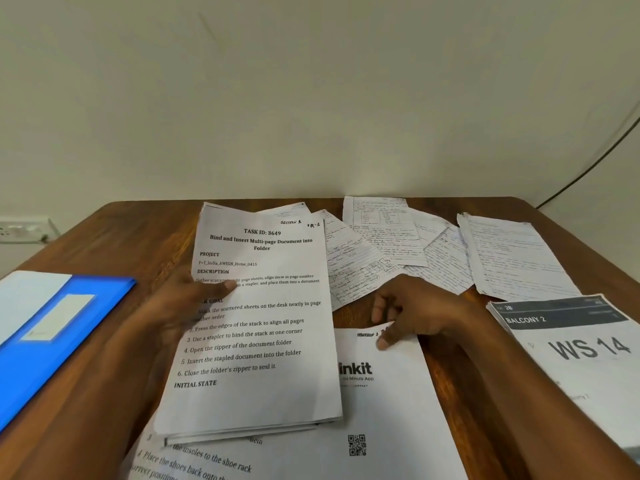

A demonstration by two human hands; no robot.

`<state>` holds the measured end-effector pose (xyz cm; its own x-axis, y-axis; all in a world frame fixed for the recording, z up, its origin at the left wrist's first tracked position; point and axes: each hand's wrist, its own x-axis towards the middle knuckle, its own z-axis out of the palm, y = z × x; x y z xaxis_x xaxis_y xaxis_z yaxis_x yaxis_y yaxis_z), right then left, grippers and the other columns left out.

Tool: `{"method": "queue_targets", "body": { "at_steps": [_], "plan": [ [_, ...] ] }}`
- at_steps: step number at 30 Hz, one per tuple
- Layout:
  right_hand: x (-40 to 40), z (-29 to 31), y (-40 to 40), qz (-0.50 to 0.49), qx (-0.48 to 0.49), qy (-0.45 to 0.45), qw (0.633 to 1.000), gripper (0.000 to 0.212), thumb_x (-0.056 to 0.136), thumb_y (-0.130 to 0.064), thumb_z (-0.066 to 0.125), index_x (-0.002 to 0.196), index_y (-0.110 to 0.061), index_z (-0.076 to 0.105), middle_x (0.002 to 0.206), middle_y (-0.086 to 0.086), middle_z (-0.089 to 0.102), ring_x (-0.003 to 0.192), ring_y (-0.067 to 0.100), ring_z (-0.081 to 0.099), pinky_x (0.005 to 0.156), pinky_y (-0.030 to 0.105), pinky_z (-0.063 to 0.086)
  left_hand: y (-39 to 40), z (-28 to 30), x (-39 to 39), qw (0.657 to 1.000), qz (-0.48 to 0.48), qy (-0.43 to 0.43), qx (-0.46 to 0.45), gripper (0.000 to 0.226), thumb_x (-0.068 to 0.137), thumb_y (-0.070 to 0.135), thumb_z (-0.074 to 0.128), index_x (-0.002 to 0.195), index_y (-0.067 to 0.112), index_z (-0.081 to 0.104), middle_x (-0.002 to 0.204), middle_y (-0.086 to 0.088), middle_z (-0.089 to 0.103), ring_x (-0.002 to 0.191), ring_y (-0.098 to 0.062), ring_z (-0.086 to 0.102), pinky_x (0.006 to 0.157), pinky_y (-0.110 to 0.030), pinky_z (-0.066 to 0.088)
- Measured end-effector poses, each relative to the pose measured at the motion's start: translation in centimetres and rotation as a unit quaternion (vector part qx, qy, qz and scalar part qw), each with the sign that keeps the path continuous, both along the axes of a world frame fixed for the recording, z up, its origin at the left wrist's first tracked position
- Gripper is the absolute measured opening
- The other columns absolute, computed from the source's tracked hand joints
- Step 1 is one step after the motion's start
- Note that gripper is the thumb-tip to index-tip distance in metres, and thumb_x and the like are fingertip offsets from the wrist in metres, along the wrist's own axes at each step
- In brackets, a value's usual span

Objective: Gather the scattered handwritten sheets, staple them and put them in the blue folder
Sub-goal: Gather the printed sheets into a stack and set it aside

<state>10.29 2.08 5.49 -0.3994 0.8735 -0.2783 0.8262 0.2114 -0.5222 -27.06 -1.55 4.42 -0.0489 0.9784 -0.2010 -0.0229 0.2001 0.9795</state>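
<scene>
Several handwritten sheets [388,244] lie scattered and overlapping on the far right of the wooden desk, with one more handwritten sheet [512,258] apart at the right. The blue folder [45,348] lies shut at the left edge. My left hand [180,306] grips the left edge of a printed task-sheet stack [259,358], thumb on top of the page, tilting it up. My right hand [415,306] hovers just in front of the handwritten sheets, fingers loosely curled, one fingertip touching a printed white sheet [388,393]. I see no stapler.
A printed page marked "WS 14" [581,351] lies at the right edge. More printed pages [207,462] lie under the stack at the near edge. A wall socket [24,230] and a dark cable [588,168] sit along the wall behind the desk [145,237].
</scene>
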Motion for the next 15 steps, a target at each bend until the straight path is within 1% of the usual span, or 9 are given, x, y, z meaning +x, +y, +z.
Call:
{"method": "queue_targets", "body": {
  "at_steps": [1,3,5,6,9,11,13,14,15],
  "plan": [
    [0.1,-0.2,0.3,-0.011,0.012,0.013,1.0,0.034,0.064,-0.026,0.1,0.089,-0.023,0.076,0.084,-0.006,0.073,0.079,0.011,0.067,0.066,0.026,0.053,0.0,-0.1,-0.1,1.0,0.0,0.003,-0.002,0.037,0.088,0.004,0.077,0.124,0.002,0.068,0.115,-0.026,0.076,0.101,-0.049,0.075,0.094,-0.071,0.055],
    [0.4,-0.7,0.8,-0.053,0.049,0.042,0.997,0.026,0.066,-0.025,0.099,0.083,-0.024,0.078,0.085,-0.008,0.075,0.083,0.013,0.069,0.071,0.032,0.058,0.0,-0.1,-0.2,1.0,0.008,0.003,-0.008,0.033,0.092,0.0,0.07,0.125,0.002,0.068,0.113,-0.025,0.077,0.093,-0.044,0.078,0.079,-0.061,0.064],
    [0.5,-1.4,1.4,-0.099,0.094,0.083,0.987,0.025,0.065,-0.026,0.099,0.079,-0.025,0.079,0.083,-0.01,0.076,0.083,0.013,0.07,0.076,0.037,0.059,-0.1,0.0,-0.2,1.0,0.014,-0.009,-0.013,0.036,0.088,0.001,0.07,0.124,0.002,0.068,0.109,-0.024,0.078,0.086,-0.04,0.079,0.064,-0.051,0.066],
    [0.5,-1.7,1.6,-0.12,0.117,0.107,0.98,0.024,0.064,-0.027,0.1,0.078,-0.025,0.08,0.082,-0.01,0.076,0.083,0.012,0.07,0.077,0.037,0.059,-0.2,0.0,-0.1,1.0,0.015,-0.015,-0.015,0.037,0.087,0.001,0.071,0.124,0.002,0.068,0.107,-0.023,0.079,0.083,-0.039,0.08,0.061,-0.048,0.066],
    [0.4,-2.6,2.1,-0.179,0.174,0.188,0.95,0.023,0.067,-0.028,0.098,0.08,-0.025,0.079,0.083,-0.011,0.076,0.081,0.012,0.069,0.074,0.033,0.055,-0.1,-0.1,-0.2,1.0,0.013,-0.017,-0.019,0.035,0.092,-0.001,0.069,0.126,0.002,0.066,0.11,-0.025,0.078,0.088,-0.043,0.079,0.067,-0.053,0.066],
    [0.1,-2.8,2.1,-0.199,0.187,0.227,0.935,0.023,0.069,-0.031,0.097,0.082,-0.025,0.079,0.083,-0.011,0.076,0.077,0.013,0.068,0.069,0.03,0.052,-0.2,-0.2,-0.1,1.0,0.011,-0.015,-0.016,0.034,0.092,-0.001,0.068,0.125,0.002,0.067,0.111,-0.026,0.077,0.088,-0.044,0.078,0.067,-0.054,0.066],
    [-0.1,-2.7,1.9,-0.198,0.181,0.24,0.933,0.026,0.071,-0.033,0.096,0.087,-0.023,0.079,0.085,-0.012,0.074,0.074,0.007,0.063,0.065,0.023,0.046,-0.3,-0.2,0.0,1.0,0.012,-0.004,-0.013,0.035,0.089,0.0,0.07,0.124,0.002,0.067,0.11,-0.026,0.077,0.087,-0.043,0.079,0.068,-0.054,0.066],
    [0.0,-2.5,1.8,-0.196,0.165,0.234,0.938,0.029,0.07,-0.034,0.096,0.09,-0.023,0.079,0.087,-0.012,0.074,0.076,0.006,0.063,0.063,0.021,0.043,-0.3,-0.2,0.0,1.0,0.013,0.001,-0.013,0.036,0.088,0.001,0.071,0.123,0.003,0.067,0.109,-0.025,0.078,0.087,-0.043,0.079,0.069,-0.054,0.066],
    [0.3,-2.3,1.9,-0.19,0.132,0.226,0.946,0.033,0.068,-0.033,0.097,0.094,-0.023,0.078,0.09,-0.011,0.075,0.079,0.007,0.065,0.061,0.021,0.045,-0.3,-0.2,0.0,1.0,0.016,0.002,-0.014,0.034,0.089,0.001,0.071,0.123,0.004,0.068,0.108,-0.024,0.078,0.086,-0.042,0.079,0.068,-0.053,0.066]
  ]
}}
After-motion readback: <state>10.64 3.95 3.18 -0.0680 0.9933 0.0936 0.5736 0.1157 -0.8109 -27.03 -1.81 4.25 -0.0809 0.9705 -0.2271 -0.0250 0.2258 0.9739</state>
